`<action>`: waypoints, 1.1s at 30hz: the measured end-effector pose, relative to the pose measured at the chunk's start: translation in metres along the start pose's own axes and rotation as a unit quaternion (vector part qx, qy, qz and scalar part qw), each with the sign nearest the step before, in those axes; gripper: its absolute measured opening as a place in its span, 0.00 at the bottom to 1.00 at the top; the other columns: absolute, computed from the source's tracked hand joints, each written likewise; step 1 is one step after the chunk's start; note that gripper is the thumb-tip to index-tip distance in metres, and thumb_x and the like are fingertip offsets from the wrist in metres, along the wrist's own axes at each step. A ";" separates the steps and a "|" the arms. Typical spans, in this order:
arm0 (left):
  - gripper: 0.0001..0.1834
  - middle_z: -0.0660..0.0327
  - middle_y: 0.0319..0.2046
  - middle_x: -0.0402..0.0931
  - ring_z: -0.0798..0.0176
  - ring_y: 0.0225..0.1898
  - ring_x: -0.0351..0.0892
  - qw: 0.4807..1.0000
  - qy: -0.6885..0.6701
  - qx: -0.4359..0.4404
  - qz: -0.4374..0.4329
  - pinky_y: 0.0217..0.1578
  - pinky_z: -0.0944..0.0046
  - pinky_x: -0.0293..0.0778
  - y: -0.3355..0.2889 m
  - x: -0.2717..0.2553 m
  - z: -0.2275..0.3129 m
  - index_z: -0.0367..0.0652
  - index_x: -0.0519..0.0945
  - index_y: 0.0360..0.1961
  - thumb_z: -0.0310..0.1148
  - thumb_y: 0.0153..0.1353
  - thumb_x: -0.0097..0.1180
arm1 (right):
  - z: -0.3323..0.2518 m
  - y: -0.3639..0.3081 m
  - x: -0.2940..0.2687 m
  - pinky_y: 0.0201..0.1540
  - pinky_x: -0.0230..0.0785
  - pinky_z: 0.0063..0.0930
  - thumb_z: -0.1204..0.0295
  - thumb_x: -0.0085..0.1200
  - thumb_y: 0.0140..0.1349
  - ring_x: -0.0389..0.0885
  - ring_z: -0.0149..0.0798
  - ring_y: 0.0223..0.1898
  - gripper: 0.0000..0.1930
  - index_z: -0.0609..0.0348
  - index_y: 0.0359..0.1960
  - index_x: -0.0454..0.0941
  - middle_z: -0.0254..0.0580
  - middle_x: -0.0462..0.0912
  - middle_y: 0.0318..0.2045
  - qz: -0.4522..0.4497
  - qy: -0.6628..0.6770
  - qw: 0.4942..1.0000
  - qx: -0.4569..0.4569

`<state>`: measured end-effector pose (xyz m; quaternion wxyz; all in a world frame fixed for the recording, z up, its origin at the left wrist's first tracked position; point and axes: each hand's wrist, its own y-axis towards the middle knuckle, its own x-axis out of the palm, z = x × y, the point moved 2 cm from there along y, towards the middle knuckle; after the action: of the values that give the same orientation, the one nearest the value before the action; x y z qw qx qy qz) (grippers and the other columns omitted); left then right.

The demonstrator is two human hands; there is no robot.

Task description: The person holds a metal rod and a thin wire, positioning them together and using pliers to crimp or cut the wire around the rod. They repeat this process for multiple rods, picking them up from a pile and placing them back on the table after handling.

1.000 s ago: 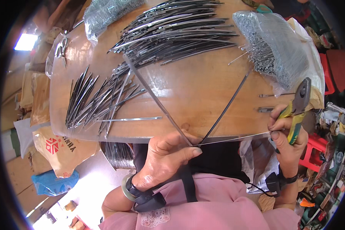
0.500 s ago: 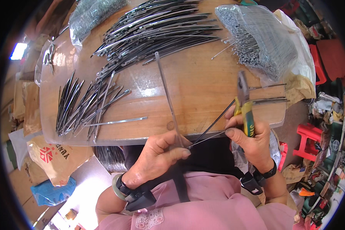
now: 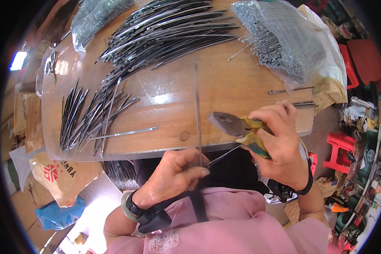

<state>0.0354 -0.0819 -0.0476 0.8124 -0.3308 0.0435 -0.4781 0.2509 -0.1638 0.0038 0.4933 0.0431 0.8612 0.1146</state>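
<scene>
Fingers of left hand pinch metal strips; right hand grips pliers.

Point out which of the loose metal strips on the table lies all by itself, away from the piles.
The single strip lying crosswise near the table's front edge, just right of the small fanned pile. The other loose strips lie overlapped in piles; this one touches none.

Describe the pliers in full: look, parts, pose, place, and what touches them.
The pliers are combination pliers with dull grey metal jaws and yellow-and-green sleeved handles. The right hand wraps the handles, which lie mostly hidden under its fingers. The tool lies nearly level over the near edge of the wooden table, its nose pointing left toward the long flat metal strip pinched upright by the left hand. The jaws look closed and empty, touching nothing.
</scene>
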 end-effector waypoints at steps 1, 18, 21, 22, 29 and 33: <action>0.03 0.67 0.17 0.70 0.76 0.16 0.67 1.000 0.000 -0.001 0.000 0.18 0.72 0.64 0.000 0.000 -0.001 0.31 0.77 0.35 0.20 0.61 0.58 | 0.002 0.002 0.001 0.50 0.63 0.41 0.77 0.64 0.41 0.77 0.46 0.36 0.12 0.63 0.31 0.79 0.45 0.77 0.39 0.000 0.000 1.000 0.000; 0.17 0.59 0.33 0.81 0.66 0.36 0.79 0.996 -0.016 0.008 -0.089 0.40 0.67 0.75 0.008 -0.010 0.050 0.32 0.78 0.53 0.20 0.62 0.55 | -0.018 0.009 0.006 0.47 0.60 0.45 0.76 0.60 0.39 0.77 0.42 0.34 0.09 0.61 0.27 0.80 0.45 0.78 0.38 -0.015 0.062 0.997 -0.044; 0.10 0.57 0.26 0.78 0.67 0.26 0.77 0.988 -0.005 -0.056 -0.146 0.28 0.68 0.72 0.011 0.000 0.043 0.31 0.79 0.40 0.29 0.65 0.56 | -0.016 0.004 0.017 0.47 0.60 0.46 0.75 0.59 0.39 0.76 0.43 0.34 0.08 0.60 0.26 0.79 0.44 0.79 0.39 -0.012 0.066 0.996 -0.054; 0.10 0.58 0.24 0.76 0.67 0.22 0.76 0.987 -0.012 -0.044 -0.156 0.24 0.68 0.70 0.013 0.003 0.037 0.32 0.78 0.37 0.31 0.65 0.56 | -0.015 0.003 0.020 0.47 0.59 0.47 0.76 0.59 0.39 0.76 0.43 0.36 0.08 0.59 0.26 0.79 0.44 0.79 0.39 -0.012 0.069 0.996 -0.062; 0.09 0.62 0.20 0.68 0.70 0.14 0.61 0.925 -0.372 -0.063 -0.041 0.16 0.71 0.56 0.004 0.007 0.007 0.36 0.75 0.41 0.32 0.69 0.53 | -0.009 -0.009 -0.002 0.48 0.64 0.43 0.76 0.65 0.45 0.76 0.49 0.43 0.08 0.62 0.27 0.79 0.43 0.76 0.38 0.052 -0.024 0.998 0.037; 0.07 0.62 0.21 0.69 0.71 0.14 0.61 0.933 -0.359 -0.005 0.011 0.16 0.72 0.56 0.003 0.010 0.005 0.36 0.75 0.41 0.30 0.70 0.52 | -0.001 -0.035 0.015 0.40 0.69 0.35 0.76 0.69 0.41 0.77 0.49 0.39 0.16 0.64 0.35 0.81 0.50 0.78 0.42 -0.063 0.181 0.977 0.095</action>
<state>0.0446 -0.0864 -0.0433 0.7774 -0.4841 -0.2454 -0.3179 0.2439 -0.1954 -0.0172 0.3289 0.0142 0.9442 0.0072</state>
